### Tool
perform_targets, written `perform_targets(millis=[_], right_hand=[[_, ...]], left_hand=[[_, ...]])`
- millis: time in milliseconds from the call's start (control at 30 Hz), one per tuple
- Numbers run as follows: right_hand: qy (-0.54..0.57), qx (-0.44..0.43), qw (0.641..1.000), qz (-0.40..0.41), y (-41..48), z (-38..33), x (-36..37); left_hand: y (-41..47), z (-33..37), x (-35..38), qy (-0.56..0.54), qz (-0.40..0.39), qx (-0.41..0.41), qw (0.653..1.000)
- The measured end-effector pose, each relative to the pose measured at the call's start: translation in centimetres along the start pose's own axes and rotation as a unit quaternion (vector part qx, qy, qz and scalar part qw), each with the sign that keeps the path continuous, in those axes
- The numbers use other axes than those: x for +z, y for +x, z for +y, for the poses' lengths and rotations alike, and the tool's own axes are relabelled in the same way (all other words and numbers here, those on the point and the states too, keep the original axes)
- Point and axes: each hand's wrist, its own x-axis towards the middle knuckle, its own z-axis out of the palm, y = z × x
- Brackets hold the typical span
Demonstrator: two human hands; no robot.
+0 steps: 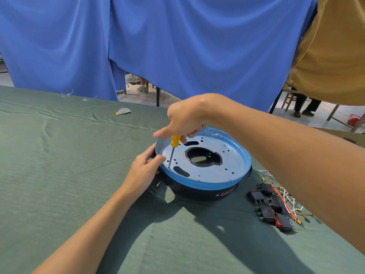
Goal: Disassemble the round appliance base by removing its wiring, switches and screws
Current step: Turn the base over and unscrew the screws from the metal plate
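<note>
The round appliance base sits mid-table: black body, blue-filmed rim, silvery inner plate with a dark central opening. My right hand grips a yellow-handled screwdriver held nearly upright, its tip on the plate near the left rim. My left hand holds the base's left edge, thumb over the rim and fingers curled round the outside. Several black switches lie in a loose pile to the right of the base, tangled with red and white wires carrying brass terminals.
A green cloth covers the table. A small grey and yellow half-disc lies near the far edge. Blue curtains hang behind the table, a tan cloth at the right. A seated person's legs show past the curtain at far right.
</note>
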Motion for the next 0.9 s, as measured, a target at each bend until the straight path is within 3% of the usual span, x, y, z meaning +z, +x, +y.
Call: perform_targets(millis=[267,367,467,567,667,800,900], right_hand=[[-0.090,-0.070,0.993,0.036,-0.8,-1.0,-0.5],[-0.055,-0.088,0.994,0.031,-0.9,-0.4,-0.9],[-0.015,-0.077,0.997,0.021,-0.6,-0.1,-0.3],[0.019,-0.013,0.999,0.038,-0.5,0.0,0.4],[-0.012,0.009,0.999,0.039,-0.5,-0.4,0.6],[-0.047,-0.003,0.996,0.077,-1.0,-1.0,0.3],[-0.013,-0.044,0.997,0.065,-1.3,-1.1,-0.3]], left_hand=[[0.0,0.0,0.0,-0.005,0.001,-0.006,1.000],[0.1,-0.2,0.0,-0.005,0.004,-0.011,1.000],[0.2,-0.3,0.0,-0.006,0.003,-0.009,1.000],[0.1,-0.3,0.0,-0.002,-0.003,-0.005,1.000],[0.1,-0.2,0.0,-0.003,0.001,-0.010,1.000],[0.2,-0.2,0.0,-0.003,-0.002,-0.008,1.000],[0.2,-0.2,0.0,-0.003,0.001,-0.009,1.000]])
